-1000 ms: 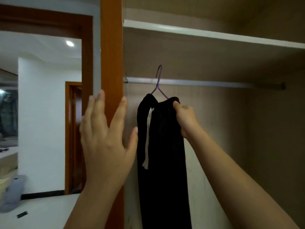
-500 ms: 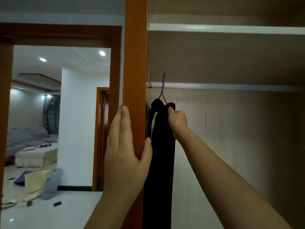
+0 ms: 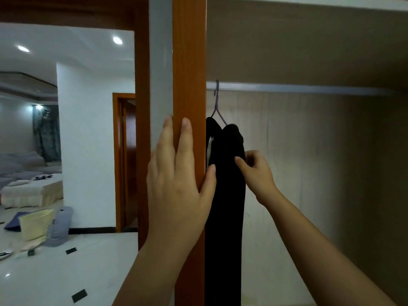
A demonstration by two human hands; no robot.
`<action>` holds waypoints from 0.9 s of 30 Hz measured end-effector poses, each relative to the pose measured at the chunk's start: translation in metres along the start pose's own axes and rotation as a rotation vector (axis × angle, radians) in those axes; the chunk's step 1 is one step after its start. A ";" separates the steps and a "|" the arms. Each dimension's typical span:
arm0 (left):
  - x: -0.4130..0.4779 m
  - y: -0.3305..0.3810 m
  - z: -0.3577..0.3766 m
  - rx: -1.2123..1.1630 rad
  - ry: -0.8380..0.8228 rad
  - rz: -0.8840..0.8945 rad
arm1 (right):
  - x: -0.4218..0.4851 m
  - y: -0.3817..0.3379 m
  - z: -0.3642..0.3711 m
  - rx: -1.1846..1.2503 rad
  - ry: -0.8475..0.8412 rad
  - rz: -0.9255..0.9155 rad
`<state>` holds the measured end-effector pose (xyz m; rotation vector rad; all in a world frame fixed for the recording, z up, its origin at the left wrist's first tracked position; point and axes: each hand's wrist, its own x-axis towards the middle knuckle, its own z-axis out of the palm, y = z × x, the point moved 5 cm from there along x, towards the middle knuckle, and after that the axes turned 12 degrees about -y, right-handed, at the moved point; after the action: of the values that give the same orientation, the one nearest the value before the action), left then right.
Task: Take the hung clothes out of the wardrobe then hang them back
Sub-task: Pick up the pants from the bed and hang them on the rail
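right grip (image 3: 258,175) pinched on black garment (image 3: 227,206) | left grip (image 3: 176,184) flat, wide on wardrobe post (image 3: 188,62) | tip: purple hanger (image 3: 217,102) is best lifted off rail (image 3: 309,89), cloth not yanked

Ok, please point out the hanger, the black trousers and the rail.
hanger (image 3: 217,100), head view, on its purple neck under the hook
black trousers (image 3: 225,228), head view, on the hanging leg
rail (image 3: 298,87), head view, on the bare metal bar

Past the doorway (image 3: 141,129) I see a pale yellow basket (image 3: 36,224) on the white floor (image 3: 55,279), just beside a grey bundle (image 3: 61,226).
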<state>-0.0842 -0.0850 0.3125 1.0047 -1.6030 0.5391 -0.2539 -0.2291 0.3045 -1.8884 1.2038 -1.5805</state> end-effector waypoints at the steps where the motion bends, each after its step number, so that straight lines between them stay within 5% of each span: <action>1: -0.004 0.001 0.000 0.029 -0.001 0.013 | -0.014 0.006 -0.006 -0.009 -0.007 0.008; 6: -0.046 0.021 0.007 0.019 0.070 0.168 | -0.100 0.053 -0.035 -0.133 -0.003 0.160; 9: -0.087 0.037 0.024 -0.144 -0.055 0.294 | -0.167 0.086 -0.049 -0.243 0.005 0.295; 13: -0.153 0.052 0.068 -0.341 -0.419 0.361 | -0.277 0.137 -0.063 -0.415 0.017 0.573; 20: -0.304 0.045 0.171 -0.581 -1.240 0.059 | -0.467 0.212 -0.079 -0.657 -0.115 1.146; 27: -0.423 0.019 0.201 -0.589 -1.754 -0.156 | -0.627 0.242 -0.064 -0.435 -0.011 1.680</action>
<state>-0.2019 -0.0945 -0.1415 1.0839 -2.7896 -1.2867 -0.3939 0.1571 -0.2310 -0.3996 2.2167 -0.3328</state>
